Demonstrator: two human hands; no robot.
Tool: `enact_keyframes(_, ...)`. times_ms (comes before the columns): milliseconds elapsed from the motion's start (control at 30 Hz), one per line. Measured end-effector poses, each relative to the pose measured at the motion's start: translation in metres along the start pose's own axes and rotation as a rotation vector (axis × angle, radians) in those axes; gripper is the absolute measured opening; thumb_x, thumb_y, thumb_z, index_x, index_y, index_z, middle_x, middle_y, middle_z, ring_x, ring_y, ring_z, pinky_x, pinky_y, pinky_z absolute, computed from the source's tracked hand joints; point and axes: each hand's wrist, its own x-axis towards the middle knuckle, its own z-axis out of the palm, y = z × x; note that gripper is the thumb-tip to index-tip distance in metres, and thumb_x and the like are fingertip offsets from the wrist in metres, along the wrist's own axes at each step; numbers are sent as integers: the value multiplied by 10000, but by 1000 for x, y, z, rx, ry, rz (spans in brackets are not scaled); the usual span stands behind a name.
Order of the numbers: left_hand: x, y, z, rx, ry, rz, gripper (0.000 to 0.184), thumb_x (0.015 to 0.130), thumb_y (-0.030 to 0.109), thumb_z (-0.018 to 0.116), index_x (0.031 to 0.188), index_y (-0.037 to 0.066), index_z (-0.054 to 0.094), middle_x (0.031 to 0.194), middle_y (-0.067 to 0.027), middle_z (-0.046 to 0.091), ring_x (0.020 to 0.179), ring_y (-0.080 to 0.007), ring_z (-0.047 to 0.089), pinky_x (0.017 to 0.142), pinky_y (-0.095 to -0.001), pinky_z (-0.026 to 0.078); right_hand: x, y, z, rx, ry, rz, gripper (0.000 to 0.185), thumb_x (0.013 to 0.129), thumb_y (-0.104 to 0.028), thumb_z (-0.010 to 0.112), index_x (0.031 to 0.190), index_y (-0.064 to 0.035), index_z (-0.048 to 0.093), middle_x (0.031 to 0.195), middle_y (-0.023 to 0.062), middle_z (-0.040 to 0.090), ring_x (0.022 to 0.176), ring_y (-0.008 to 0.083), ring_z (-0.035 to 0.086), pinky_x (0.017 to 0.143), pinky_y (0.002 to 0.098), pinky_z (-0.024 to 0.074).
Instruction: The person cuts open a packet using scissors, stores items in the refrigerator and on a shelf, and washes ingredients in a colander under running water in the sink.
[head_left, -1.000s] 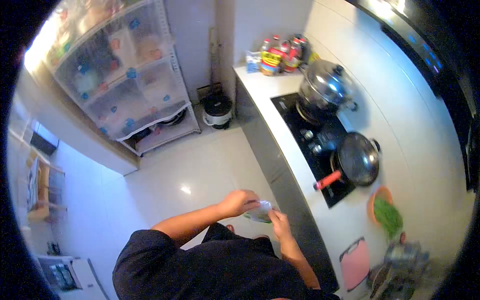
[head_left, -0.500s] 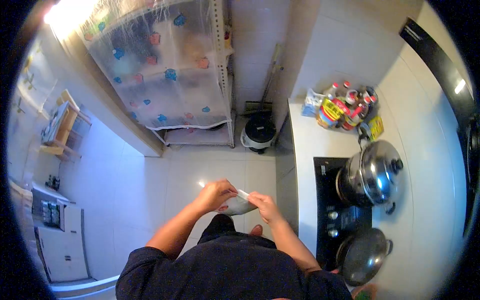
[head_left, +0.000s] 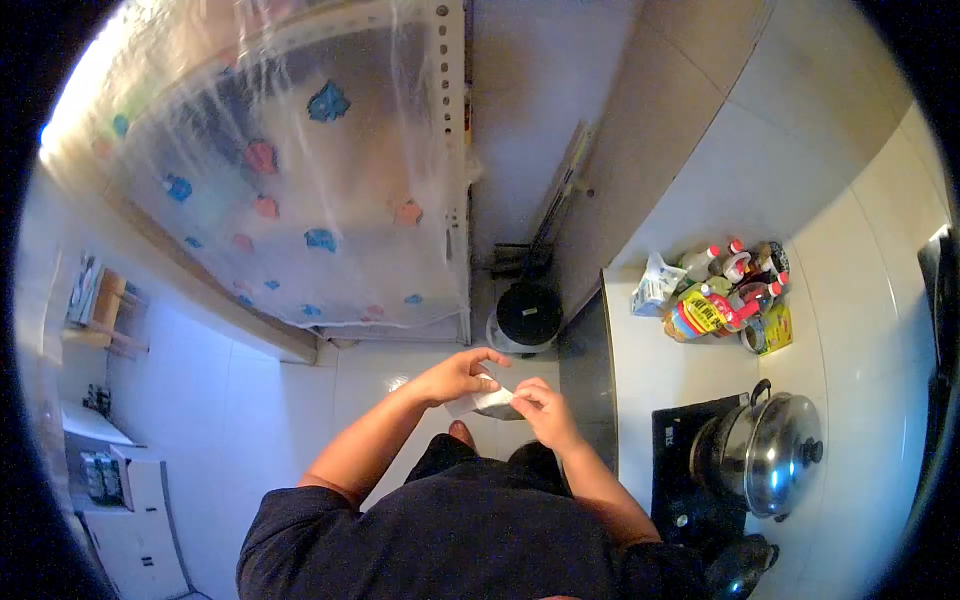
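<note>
In front of my body, a thin whitish plastic bag (head_left: 492,401) is stretched between my two hands. My left hand (head_left: 455,379) holds its left part under the thumb, with the index finger reaching out above it. At the other end, my right hand (head_left: 542,408) pinches the bag's corner between thumb and fingertips. The lower part of the bag looks greyish and see-through. Whether anything is inside it I cannot tell.
To the right, a counter (head_left: 640,375) carries a lidded steel pot (head_left: 775,455) on a black stove (head_left: 675,480), a dark pan (head_left: 742,568) and several bottles (head_left: 715,300). Ahead stand a plastic-covered shelf (head_left: 300,180) and a black-lidded bin (head_left: 528,315).
The view has shifted, so the shelf looks larger and nearer. My left index finger has lifted off the bag, and more of its white surface shows between my hands.
</note>
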Motion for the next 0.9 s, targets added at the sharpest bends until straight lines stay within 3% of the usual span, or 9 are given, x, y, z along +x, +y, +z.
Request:
enact_keyframes(100,42,3,-32,-92,-79,116,364,763,80,571,1115,97,478,799,-19,584,768,-110,516,626,-250,428,36,4,-8,47,35,33,77,767,-58,591,782,14,568,809,51,522,747,128,501,639,234,404)
enact_keyframes(133,53,6,-31,318,203,389,224,757,91,586,978,61,562,730,-31,583,758,-149,535,650,-275,421,49,7,-12,66,42,44,77,767,-57,592,782,14,567,808,51,521,744,127,501,639,235,403)
enact_keyframes(233,75,34,-49,1115,262,615,144,747,169,611,813,40,615,727,-78,590,772,-236,549,687,-306,426,86,16,-25,-8,98,59,77,781,-52,572,787,25,571,797,43,518,736,112,490,654,225,389)
enact_keyframes(367,106,36,-63,578,291,293,180,697,207,632,751,35,624,725,-119,589,738,-281,549,650,-362,437,144,21,-53,27,127,-43,75,756,-40,604,788,19,573,803,44,518,713,115,499,628,224,401)
enact_keyframes(533,140,59,-84,779,349,439,205,735,215,622,794,19,624,738,-140,588,728,-290,549,628,-342,433,208,14,-90,28,6,-54,109,716,-40,643,797,4,586,803,35,541,731,122,510,645,250,415)
enact_keyframes(667,160,81,-96,551,335,196,187,728,199,626,780,20,629,748,-141,591,703,-277,561,626,-334,434,256,12,-120,-43,-303,-102,166,696,-98,667,817,-15,589,764,72,566,723,156,532,654,286,420)
enact_keyframes(767,170,97,-99,401,307,-65,236,744,192,622,923,39,605,776,-137,610,704,-246,578,637,-325,440,278,19,-129,-112,-405,-40,146,741,-141,622,807,-20,574,717,92,568,670,170,536,620,289,418)
enact_keyframes(867,170,114,-105,-14,455,-16,386,763,182,614,1108,45,507,871,-129,617,760,-209,578,682,-322,444,300,17,-131,-66,-328,171,127,783,-158,572,758,-34,563,680,33,561,632,114,506,587,268,416)
enact_keyframes(900,171,105,-110,-12,587,127,425,766,179,611,1143,43,470,900,-126,612,788,-204,574,707,-324,442,314,6,-136,125,-301,304,119,789,-157,573,748,-46,566,678,-7,548,642,80,481,593,254,417)
